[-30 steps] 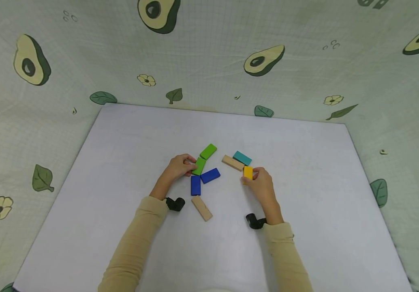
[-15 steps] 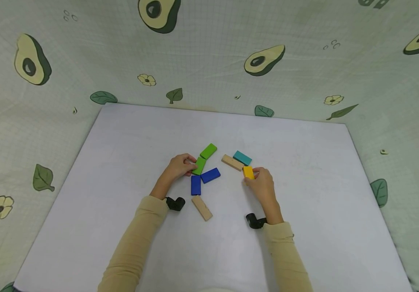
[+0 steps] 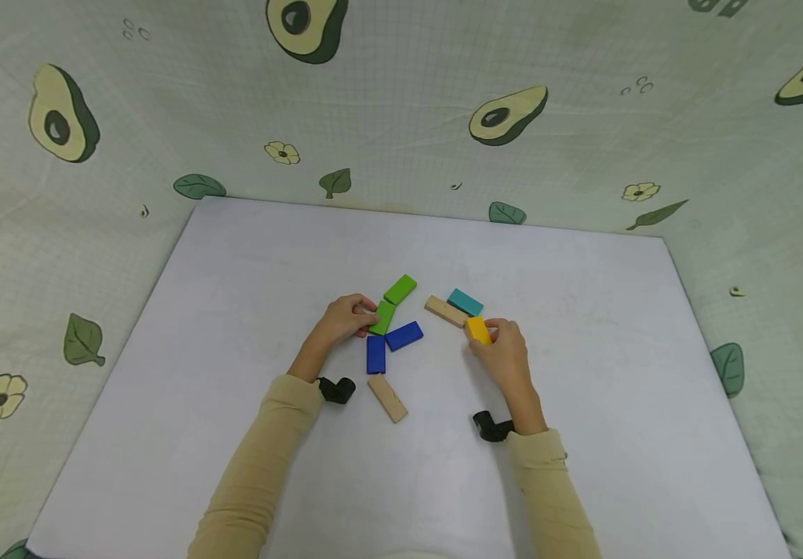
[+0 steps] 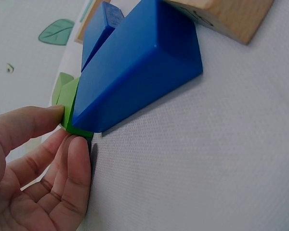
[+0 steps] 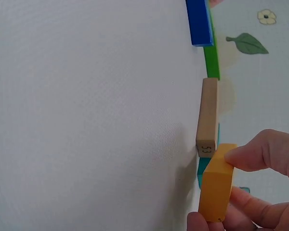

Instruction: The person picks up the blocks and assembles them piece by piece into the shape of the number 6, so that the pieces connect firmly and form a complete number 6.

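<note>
With thumb and fingers, my left hand [image 3: 347, 317] pinches a green wooden block [image 3: 382, 318]. Another green block [image 3: 400, 289] lies at its far end. Two blue blocks, one pointing toward me [image 3: 376, 355] and one slanted [image 3: 404, 336], meet near its lower end. My right hand [image 3: 504, 353] grips a yellow block [image 3: 478, 331] between thumb and fingers. That block's far end is close to a plain wood block [image 3: 446, 311], beside which lies a teal block [image 3: 465, 302]. In the right wrist view the plain wood block bears the number 53; whether yellow touches it, I cannot tell.
A second plain wood block [image 3: 387, 399] lies slanted below the blue ones. All of them rest on a white tabletop [image 3: 597, 334]. Cloth printed with avocados [image 3: 401, 101] hangs behind and at the sides. A black wrist camera [image 3: 491, 427] sits at each cuff.
The yellow block has turned in my right hand, its near end swinging to the right. My left hand and the other blocks stay where they were.
</note>
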`<state>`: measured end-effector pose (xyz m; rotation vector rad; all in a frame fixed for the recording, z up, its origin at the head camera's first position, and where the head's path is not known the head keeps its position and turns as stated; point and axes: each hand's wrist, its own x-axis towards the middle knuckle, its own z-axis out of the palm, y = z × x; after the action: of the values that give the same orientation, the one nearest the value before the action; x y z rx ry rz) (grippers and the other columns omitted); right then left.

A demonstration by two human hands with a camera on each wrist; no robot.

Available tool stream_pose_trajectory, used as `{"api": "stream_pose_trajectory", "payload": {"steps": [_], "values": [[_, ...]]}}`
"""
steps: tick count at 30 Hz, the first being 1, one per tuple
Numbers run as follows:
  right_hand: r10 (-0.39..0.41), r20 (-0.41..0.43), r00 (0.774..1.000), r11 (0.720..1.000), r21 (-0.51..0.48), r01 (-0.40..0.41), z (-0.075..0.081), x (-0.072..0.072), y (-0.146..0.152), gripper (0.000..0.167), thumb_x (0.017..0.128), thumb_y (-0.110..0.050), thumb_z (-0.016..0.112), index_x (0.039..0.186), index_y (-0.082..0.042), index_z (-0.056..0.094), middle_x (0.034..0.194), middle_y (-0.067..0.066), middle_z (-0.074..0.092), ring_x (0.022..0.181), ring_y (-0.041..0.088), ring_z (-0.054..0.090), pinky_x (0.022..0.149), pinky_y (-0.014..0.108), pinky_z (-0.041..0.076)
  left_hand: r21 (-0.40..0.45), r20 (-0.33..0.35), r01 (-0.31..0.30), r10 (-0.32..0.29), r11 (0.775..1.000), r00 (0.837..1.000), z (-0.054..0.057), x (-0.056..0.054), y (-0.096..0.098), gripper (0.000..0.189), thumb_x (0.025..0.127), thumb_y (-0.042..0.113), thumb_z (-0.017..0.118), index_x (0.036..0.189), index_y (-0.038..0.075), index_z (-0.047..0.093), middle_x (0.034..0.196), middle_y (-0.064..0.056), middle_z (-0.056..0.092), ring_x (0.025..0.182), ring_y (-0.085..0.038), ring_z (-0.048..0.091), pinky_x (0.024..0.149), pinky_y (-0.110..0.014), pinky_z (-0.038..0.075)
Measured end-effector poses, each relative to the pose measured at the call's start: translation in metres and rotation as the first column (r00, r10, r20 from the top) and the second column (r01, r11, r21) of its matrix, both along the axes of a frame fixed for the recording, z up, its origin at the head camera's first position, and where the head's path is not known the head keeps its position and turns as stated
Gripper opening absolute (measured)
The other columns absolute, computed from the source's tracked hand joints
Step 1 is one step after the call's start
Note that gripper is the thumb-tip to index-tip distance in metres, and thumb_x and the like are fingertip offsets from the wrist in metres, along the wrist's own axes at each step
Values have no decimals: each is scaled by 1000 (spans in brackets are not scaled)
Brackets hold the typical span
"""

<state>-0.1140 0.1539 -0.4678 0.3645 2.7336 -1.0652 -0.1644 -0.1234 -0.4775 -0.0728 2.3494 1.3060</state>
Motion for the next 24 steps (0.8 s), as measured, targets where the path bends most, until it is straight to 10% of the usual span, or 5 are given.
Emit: {"api": "stream_pose_trajectory", "payload": {"steps": [24], "values": [[223,-37,974,975,25,-222,-9,1,-29,43,81,-15,69,121,-5,56,99,14,48,89,25,47,78,33,44,16,5,-3,3,1000,1000,2,0,0,30,86,16,64,112,2,60,83,-8,63,60,-8,59,58,-19,51]]}}
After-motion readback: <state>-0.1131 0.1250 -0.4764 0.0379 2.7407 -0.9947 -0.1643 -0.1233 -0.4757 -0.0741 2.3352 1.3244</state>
